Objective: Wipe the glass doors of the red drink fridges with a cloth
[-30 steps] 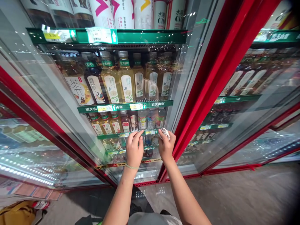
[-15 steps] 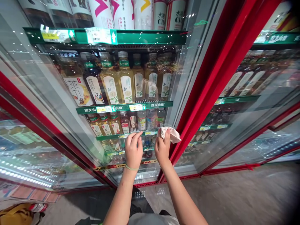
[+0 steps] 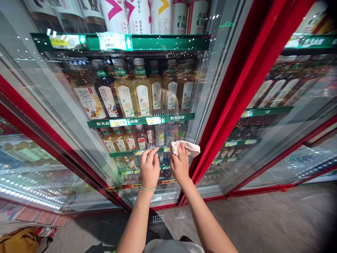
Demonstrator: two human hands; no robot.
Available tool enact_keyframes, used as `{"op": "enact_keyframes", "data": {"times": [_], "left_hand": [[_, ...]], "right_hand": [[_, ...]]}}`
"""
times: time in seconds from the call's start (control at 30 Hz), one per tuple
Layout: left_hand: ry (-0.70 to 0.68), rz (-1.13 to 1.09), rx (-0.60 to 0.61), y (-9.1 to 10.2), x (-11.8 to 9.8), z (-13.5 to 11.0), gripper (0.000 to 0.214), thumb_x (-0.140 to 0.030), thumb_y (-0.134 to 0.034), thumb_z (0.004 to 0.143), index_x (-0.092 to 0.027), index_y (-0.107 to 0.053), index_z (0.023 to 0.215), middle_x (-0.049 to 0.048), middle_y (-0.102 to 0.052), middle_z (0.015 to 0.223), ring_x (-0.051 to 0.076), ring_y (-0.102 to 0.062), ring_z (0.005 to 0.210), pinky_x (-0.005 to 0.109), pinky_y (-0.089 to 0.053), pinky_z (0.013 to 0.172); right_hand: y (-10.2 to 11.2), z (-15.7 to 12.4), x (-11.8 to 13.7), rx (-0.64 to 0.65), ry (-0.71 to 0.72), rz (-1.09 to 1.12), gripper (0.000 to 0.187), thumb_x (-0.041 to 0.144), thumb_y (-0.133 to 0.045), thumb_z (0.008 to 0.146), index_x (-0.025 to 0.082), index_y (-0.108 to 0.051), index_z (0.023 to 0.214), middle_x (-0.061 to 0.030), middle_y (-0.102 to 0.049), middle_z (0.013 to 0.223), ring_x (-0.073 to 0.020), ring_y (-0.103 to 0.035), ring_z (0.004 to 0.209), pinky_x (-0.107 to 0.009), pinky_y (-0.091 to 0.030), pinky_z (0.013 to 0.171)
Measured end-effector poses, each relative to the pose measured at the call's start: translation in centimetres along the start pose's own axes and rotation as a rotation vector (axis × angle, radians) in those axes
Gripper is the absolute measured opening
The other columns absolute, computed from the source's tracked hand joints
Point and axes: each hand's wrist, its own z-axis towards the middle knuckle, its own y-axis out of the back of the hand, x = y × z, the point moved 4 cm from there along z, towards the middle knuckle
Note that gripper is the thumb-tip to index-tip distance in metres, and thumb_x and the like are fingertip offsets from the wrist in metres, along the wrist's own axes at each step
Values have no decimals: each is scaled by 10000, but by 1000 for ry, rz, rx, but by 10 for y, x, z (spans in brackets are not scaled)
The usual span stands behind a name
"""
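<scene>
My right hand (image 3: 179, 164) is closed on a pale cloth (image 3: 190, 147) and presses it against the green front rail of the third shelf (image 3: 123, 153) in an open drinks cooler. My left hand (image 3: 149, 168) rests beside it on the same rail, its fingers curled with the tips on a price tag (image 3: 138, 153). Small bottles (image 3: 142, 136) stand just behind the rail. A thin green band sits on my left wrist.
Tall tea bottles (image 3: 143, 89) fill the shelf above, with larger bottles higher up. The cooler's red-framed glass door (image 3: 231, 98) stands to the right and another glass door (image 3: 34, 116) to the left. A yellow bag (image 3: 18, 240) lies on the floor at the lower left.
My right hand has slid left along the shelf rail with the cloth, which has spread out from a bunch. My left hand has stayed on the rail.
</scene>
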Motion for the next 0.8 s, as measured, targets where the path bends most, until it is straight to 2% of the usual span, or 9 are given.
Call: {"op": "enact_keyframes", "data": {"times": [0.07,0.2,0.27,0.4,0.57,0.63,0.73,0.8], "left_hand": [[8,-2,-7,2,1,1,268,-211,-497,1029,-219,-695,1210,85,-651,1110,181,-633,1067,340,-542,962],[38,-4,-14,4,3,1,268,-223,-489,1032,-221,-696,1202,87,-655,1123,186,-633,1080,348,-542,968],[35,-7,-7,4,3,1,272,-226,-485,1033,-222,-695,1205,85,-657,1112,186,-631,1073,352,-541,967],[33,-10,-8,6,4,1,274,-241,-478,1035,-225,-697,1200,88,-659,1108,190,-633,1064,362,-543,963],[64,-14,-13,9,9,1,276,-244,-477,1035,-232,-692,1209,88,-660,1134,193,-635,1086,369,-539,977],[65,-12,-10,9,10,1,277,-239,-478,1035,-228,-690,1213,87,-663,1131,193,-634,1088,366,-538,978],[62,-6,-8,10,12,0,277,-236,-478,1034,-225,-691,1210,86,-665,1130,193,-634,1088,366,-537,977],[69,1,-18,13,14,-1,275,-243,-478,1035,-228,-694,1204,87,-664,1129,196,-634,1085,368,-538,974]], "right_hand": [[1,-1,-1,-4,23,-17,479,150,-505,973,224,-570,1442,-160,-428,1625,-297,-264,1582,-569,-335,1226],[5,5,-4,-60,-148,-48,498,223,-509,998,187,-515,1495,-202,-330,1669,-347,-211,1594,-627,-331,1209],[2,7,3,-45,-100,-42,484,247,-527,998,178,-535,1477,-207,-347,1661,-341,-209,1596,-617,-325,1215],[-6,-4,13,27,84,-37,418,204,-552,978,220,-619,1390,-168,-497,1577,-294,-309,1566,-560,-324,1231],[-4,0,13,-11,-99,-64,484,236,-532,992,192,-546,1473,-192,-411,1629,-336,-240,1586,-600,-332,1214],[-3,6,21,-2,-58,-60,468,264,-545,995,187,-563,1456,-196,-422,1621,-335,-238,1587,-599,-327,1215],[-5,4,29,38,94,-45,386,249,-560,991,209,-635,1367,-172,-518,1555,-298,-304,1565,-556,-328,1223],[-4,2,26,30,70,-53,379,229,-548,992,212,-639,1360,-168,-521,1551,-294,-316,1560,-554,-333,1219]]}}
